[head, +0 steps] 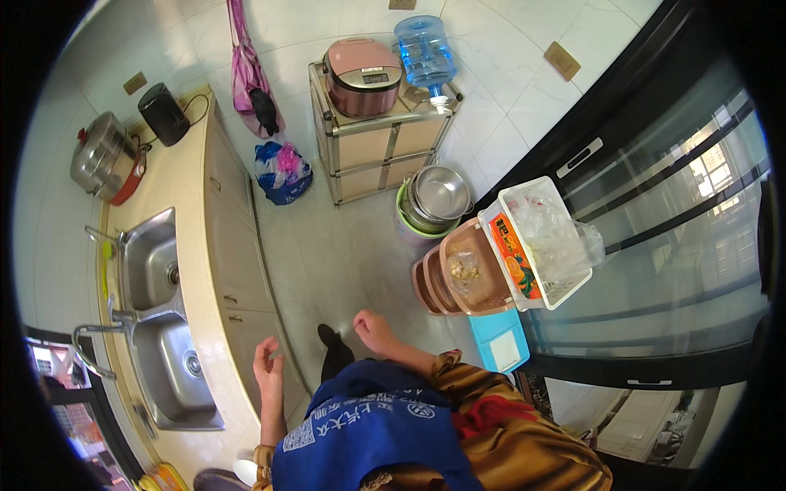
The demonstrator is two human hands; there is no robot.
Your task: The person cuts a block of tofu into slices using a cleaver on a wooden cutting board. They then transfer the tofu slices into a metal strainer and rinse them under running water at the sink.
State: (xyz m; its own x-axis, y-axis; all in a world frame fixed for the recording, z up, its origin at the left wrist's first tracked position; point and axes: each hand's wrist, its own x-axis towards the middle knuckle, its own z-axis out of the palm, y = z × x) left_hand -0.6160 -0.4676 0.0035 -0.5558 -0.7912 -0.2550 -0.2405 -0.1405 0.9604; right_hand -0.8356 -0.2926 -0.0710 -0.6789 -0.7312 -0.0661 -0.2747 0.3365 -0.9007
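My left hand (268, 362) is raised beside the cabinet front under the counter, its fingers apart with nothing in them. Over the grey floor, to the right of a dark shoe (330, 335), my right hand (372, 331) has its fingers curled in and shows nothing held. A blue apron (381, 429) with white writing covers my front. Nearest my left hand is the beige countertop (227, 368) with a double steel sink: one basin (169, 368) lies nearer me and the other (147, 264) farther off. A curved faucet (92, 331) stands at the near basin.
Ahead stands a cabinet (362, 144) with a pink rice cooker (362, 77) and a blue water bottle (427, 52). At right are stacked steel bowls (439, 193), brown bins (485, 267), and a white basket (549, 178) with plastic bags. A steamer (104, 156) sits on the counter; a blue bag (284, 193) rests low.
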